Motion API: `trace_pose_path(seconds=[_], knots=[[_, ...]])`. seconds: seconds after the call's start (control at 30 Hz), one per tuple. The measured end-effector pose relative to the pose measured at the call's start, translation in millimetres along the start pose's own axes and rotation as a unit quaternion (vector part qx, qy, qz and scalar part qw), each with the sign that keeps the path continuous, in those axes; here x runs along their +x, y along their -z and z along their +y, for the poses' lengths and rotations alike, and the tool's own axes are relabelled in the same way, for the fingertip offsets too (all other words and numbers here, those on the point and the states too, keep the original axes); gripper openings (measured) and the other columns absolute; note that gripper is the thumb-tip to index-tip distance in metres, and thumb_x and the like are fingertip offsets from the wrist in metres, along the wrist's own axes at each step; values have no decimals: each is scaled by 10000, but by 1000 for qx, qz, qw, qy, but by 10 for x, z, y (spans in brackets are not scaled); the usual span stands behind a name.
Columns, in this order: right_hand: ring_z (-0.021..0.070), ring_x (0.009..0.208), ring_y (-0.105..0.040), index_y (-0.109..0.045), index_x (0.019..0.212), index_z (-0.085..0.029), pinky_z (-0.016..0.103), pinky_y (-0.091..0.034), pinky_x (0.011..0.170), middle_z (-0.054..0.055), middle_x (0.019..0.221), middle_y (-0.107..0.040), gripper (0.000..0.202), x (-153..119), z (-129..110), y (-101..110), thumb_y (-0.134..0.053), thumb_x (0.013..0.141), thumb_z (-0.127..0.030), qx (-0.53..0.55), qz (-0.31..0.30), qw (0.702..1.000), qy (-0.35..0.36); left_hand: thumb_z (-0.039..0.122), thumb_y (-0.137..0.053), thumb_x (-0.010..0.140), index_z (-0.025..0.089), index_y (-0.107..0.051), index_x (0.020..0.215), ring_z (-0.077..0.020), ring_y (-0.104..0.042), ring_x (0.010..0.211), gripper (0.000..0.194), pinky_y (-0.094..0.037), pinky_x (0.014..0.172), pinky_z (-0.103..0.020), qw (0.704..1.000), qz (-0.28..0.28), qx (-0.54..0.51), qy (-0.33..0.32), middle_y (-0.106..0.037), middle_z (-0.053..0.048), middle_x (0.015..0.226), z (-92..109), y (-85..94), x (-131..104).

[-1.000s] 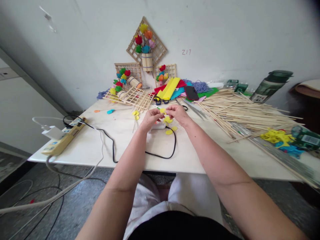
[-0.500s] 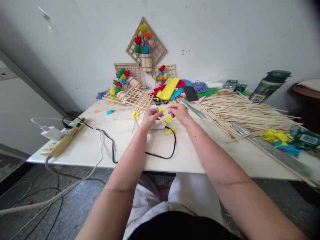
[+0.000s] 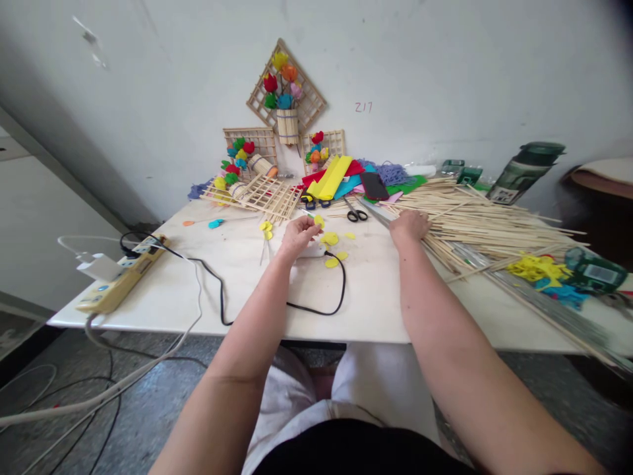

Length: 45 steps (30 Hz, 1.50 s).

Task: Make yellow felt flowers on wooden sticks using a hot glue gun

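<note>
My left hand [image 3: 299, 236] is closed in a pinch on a yellow petal [image 3: 319, 221], which stands up at its fingertips. Beneath that hand lies a white device [image 3: 313, 249] with a black cord, mostly covered. Several loose yellow petals [image 3: 330, 238] are scattered beside it. My right hand [image 3: 410, 226] reaches down between a bundle of thin grey wires [image 3: 378, 214] and the pile of wooden sticks [image 3: 475, 221]. Its fingers are mostly hidden behind the back of the hand, so whether they grip anything does not show.
Black-handled scissors [image 3: 357, 215] lie between my hands, near a phone [image 3: 374, 186] and yellow sheets [image 3: 330, 178]. Lattice panels with flowers [image 3: 287, 92] lean on the wall. A power strip [image 3: 123, 277] sits left, its cords trailing. A dark bottle [image 3: 527, 171] stands back right.
My right hand has moved right, away from my left hand, to the wires and sticks, uncovering the scissors. My left hand stays in place with the yellow petal.
</note>
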State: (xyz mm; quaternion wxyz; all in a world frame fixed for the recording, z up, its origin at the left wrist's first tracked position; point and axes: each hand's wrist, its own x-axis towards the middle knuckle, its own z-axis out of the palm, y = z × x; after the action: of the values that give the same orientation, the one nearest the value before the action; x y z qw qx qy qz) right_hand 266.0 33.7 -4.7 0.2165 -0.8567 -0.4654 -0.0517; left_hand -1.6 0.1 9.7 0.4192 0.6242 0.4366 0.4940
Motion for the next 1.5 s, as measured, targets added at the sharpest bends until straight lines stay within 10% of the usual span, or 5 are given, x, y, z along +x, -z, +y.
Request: trace_pose_path(seconds=[0.67, 1.5], knots=[[324, 1125, -517, -674, 1076, -23, 459, -331, 942, 238, 1144, -623, 385, 52, 23, -235, -367, 857, -100, -33, -26, 996, 73, 365, -698, 660, 161, -565, 667, -107, -574, 578, 244, -436, 524, -212, 1000, 11, -7, -8, -666, -33, 665, -66, -1, 28], [295, 998, -631, -726, 1016, -146, 368, -465, 802, 174, 1044, -695, 308, 44, -110, -44, -469, 845, -147, 103, -32, 993, 47, 363, -720, 631, 155, -556, 678, -122, -614, 624, 269, -491, 565, -238, 999, 15, -51, -2, -673, -40, 697, -69, -4, 29]])
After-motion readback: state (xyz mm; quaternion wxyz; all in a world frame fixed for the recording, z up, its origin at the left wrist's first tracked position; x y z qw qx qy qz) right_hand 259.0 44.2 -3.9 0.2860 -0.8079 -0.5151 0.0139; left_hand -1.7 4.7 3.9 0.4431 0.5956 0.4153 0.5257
